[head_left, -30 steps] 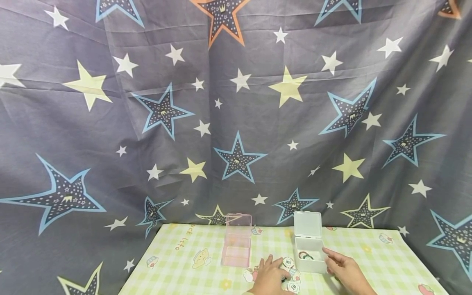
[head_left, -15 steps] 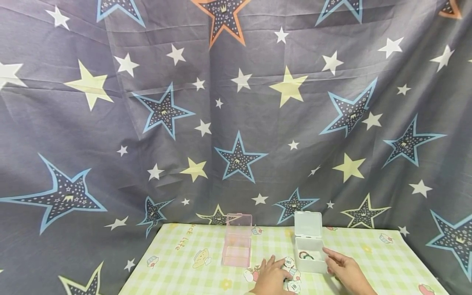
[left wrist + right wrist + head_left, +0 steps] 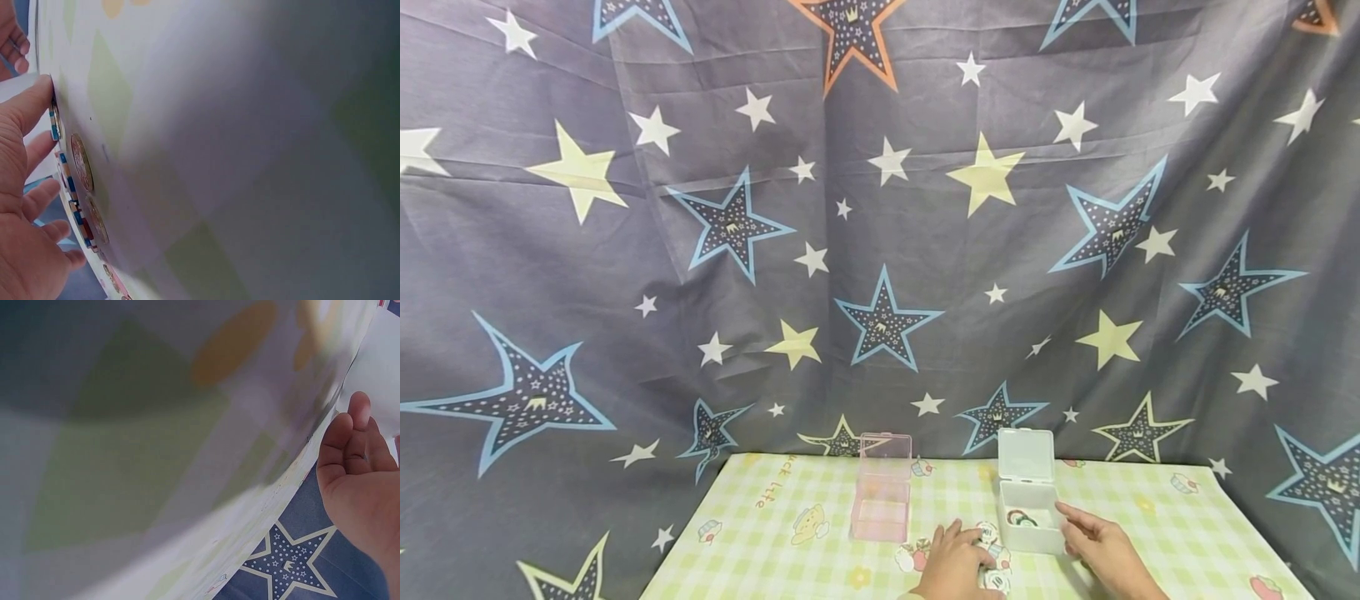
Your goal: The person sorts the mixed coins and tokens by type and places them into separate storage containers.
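In the head view my left hand (image 3: 953, 565) is low over a cluster of poker chips on the tablecloth; one chip (image 3: 997, 580) shows a "10", and another (image 3: 987, 532) lies beyond it, partly covered. The left wrist view has a chip's striped edge (image 3: 55, 120) between thumb and index fingertip. Gold-rimmed discs (image 3: 81, 162) lie flat nearby. At the right side of an open white box (image 3: 1033, 537) is my right hand (image 3: 1103, 552), its fingers extended against or very near the wall. Several chips (image 3: 1022, 520) with red and green edges sit in that box.
A see-through pink box (image 3: 880, 521) with its lid up stands left of the white one. Behind the checked tablecloth (image 3: 760, 533) hangs a dark grey curtain (image 3: 880, 242) printed with stars.
The left hand has shifted slightly to the right over the chips and covers more of the far one. The right hand and both boxes keep their places.
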A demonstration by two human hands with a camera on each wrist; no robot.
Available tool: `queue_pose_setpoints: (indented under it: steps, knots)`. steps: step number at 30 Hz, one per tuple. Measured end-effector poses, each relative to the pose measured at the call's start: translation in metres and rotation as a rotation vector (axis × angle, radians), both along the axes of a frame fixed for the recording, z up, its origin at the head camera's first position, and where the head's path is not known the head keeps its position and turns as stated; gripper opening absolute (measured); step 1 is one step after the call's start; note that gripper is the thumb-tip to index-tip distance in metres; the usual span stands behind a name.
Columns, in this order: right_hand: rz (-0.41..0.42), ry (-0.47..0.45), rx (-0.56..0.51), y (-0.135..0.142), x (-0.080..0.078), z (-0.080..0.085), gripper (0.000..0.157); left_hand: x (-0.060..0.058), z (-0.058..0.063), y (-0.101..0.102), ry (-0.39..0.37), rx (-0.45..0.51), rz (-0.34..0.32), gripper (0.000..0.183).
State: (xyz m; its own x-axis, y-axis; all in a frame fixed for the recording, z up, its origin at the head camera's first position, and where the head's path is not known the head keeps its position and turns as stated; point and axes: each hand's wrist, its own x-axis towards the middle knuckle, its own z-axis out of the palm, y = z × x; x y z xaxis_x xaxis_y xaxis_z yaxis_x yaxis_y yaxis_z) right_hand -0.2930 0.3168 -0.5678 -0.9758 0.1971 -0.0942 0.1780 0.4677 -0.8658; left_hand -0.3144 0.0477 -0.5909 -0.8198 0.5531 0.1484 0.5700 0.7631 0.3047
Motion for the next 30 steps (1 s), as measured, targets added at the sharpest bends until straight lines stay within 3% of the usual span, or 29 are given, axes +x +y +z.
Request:
queue_pose_setpoints:
  steps: [17, 30]
  knots:
    - [0.001, 0.007, 0.000, 0.0001, 0.0004, 0.0003, 0.047, 0.0041, 0.0063, 0.0007, -0.018, -0.010, 0.012, 0.030]
    - [0.013, 0.002, 0.000, 0.0024, -0.0012, -0.0026, 0.049, 0.0093, 0.0030, 0.0008, 0.186, -0.016, -0.022, 0.035]
